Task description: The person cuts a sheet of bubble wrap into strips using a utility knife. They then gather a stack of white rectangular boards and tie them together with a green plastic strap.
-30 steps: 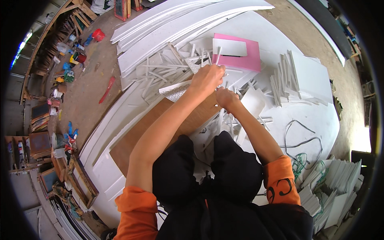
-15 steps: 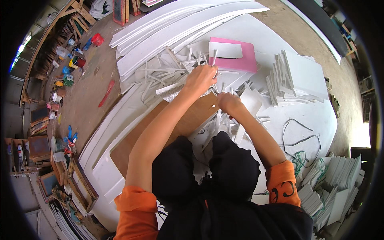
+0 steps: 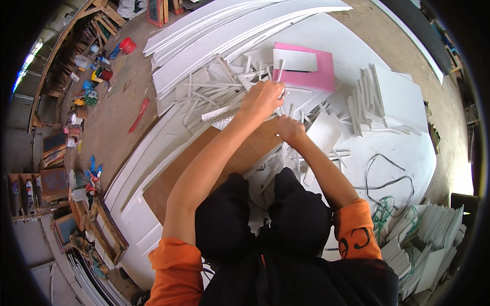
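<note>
Black lettering [image 3: 354, 241] marks the right orange sleeve [image 3: 352, 217]. The left hand [image 3: 261, 101], fingers drawn narrow, seems to hold a white strip [image 3: 280, 70] that juts up before the pink board [image 3: 325, 69], though knuckles hide the grip. The right hand [image 3: 291, 130] is curled just beside it, nearer the body; I cannot tell what it holds. White scraps [image 3: 219, 92] lie around both. Since the last frame, the right hand has drawn nearer the left, and a red bit beneath it no longer shows.

Black lettering [image 3: 367, 237] stands on the person's right orange sleeve [image 3: 353, 218].
</note>
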Demonstrator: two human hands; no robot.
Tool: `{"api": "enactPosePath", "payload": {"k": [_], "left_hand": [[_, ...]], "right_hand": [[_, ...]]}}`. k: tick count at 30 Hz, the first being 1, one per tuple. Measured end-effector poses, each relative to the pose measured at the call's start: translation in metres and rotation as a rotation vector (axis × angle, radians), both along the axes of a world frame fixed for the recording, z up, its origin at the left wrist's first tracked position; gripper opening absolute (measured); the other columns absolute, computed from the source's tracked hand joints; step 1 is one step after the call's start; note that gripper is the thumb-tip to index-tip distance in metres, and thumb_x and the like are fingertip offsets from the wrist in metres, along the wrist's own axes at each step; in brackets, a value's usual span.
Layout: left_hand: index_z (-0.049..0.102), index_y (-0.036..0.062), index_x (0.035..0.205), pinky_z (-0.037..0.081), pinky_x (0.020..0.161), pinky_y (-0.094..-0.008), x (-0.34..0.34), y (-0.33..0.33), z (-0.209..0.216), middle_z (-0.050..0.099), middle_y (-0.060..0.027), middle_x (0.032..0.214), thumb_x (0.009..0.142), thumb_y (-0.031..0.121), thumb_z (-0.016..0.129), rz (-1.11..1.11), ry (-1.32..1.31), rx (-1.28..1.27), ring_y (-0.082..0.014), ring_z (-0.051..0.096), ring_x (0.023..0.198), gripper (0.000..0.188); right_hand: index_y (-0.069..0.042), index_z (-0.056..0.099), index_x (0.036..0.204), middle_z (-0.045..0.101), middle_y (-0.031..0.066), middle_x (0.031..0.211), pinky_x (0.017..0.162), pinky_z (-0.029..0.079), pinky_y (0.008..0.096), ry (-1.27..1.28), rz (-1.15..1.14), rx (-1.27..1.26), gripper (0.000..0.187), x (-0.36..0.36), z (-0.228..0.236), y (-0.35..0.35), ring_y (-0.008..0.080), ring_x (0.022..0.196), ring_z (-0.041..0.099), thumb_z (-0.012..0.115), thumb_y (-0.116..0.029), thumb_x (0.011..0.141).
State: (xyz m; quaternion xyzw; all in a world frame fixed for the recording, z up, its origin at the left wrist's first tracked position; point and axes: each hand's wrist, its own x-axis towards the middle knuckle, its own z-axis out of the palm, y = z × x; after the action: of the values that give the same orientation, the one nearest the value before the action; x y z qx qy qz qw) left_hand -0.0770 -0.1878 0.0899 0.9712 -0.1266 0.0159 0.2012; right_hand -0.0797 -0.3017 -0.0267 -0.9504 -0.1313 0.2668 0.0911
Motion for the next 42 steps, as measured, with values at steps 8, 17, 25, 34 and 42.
{"api": "enactPosePath", "payload": {"k": [8,17,25,34,42], "left_hand": [[0.055,0.0015,0.086,0.047,0.058,-0.0398,-0.003,-0.002,-0.002,0.059,-0.0179,0.069,0.071,0.014,0.062,-0.043,-0.058,0.042,-0.0329,0.058,0.067,0.021],[0.056,0.0018,0.086,0.047,0.058,-0.0397,-0.003,0.004,-0.002,0.058,-0.0173,0.068,0.071,0.016,0.062,-0.028,-0.122,0.03,-0.0322,0.059,0.067,0.022],[0.058,0.0029,0.09,0.047,0.058,-0.0395,-0.002,0.004,-0.002,0.058,-0.0182,0.069,0.07,0.015,0.062,-0.006,-0.063,0.022,-0.0323,0.058,0.067,0.023],[0.058,0.0031,0.089,0.047,0.059,-0.0399,0.002,0.002,0.0,0.059,-0.0181,0.071,0.07,0.014,0.062,0.028,-0.014,-0.007,-0.0327,0.059,0.068,0.022],[0.058,0.0031,0.088,0.047,0.059,-0.0392,0.01,0.003,-0.002,0.059,-0.018,0.068,0.07,0.015,0.061,0.025,-0.007,-0.009,-0.0323,0.059,0.067,0.021]], "right_hand": [[0.003,0.051,0.098,0.062,0.0159,0.089,0.049,0.05,0.0445,-0.121,0.042,-0.002,0.03,0.002,-0.024,0.001,0.0298,0.077,0.063,0.055,-0.01,0.071],[0.0,0.061,0.09,0.062,0.0142,0.09,0.051,0.051,0.0428,-0.03,0.12,-0.094,0.023,-0.01,0.031,-0.009,0.0286,0.08,0.062,0.054,-0.01,0.07],[0.003,0.056,0.092,0.063,0.0154,0.088,0.04,0.046,0.0425,-0.018,0.062,-0.11,0.028,-0.008,0.012,-0.003,0.0285,0.074,0.063,0.056,-0.009,0.068],[0.001,0.047,0.101,0.063,0.0148,0.085,0.048,0.048,0.0464,-0.133,0.08,0.009,0.029,-0.009,-0.042,-0.006,0.0306,0.08,0.062,0.049,-0.016,0.077],[-0.006,0.042,0.095,0.062,0.0174,0.075,0.06,0.048,0.0475,-0.157,-0.093,0.133,0.03,-0.012,-0.09,-0.011,0.0351,0.072,0.061,0.035,-0.035,0.088]]}}
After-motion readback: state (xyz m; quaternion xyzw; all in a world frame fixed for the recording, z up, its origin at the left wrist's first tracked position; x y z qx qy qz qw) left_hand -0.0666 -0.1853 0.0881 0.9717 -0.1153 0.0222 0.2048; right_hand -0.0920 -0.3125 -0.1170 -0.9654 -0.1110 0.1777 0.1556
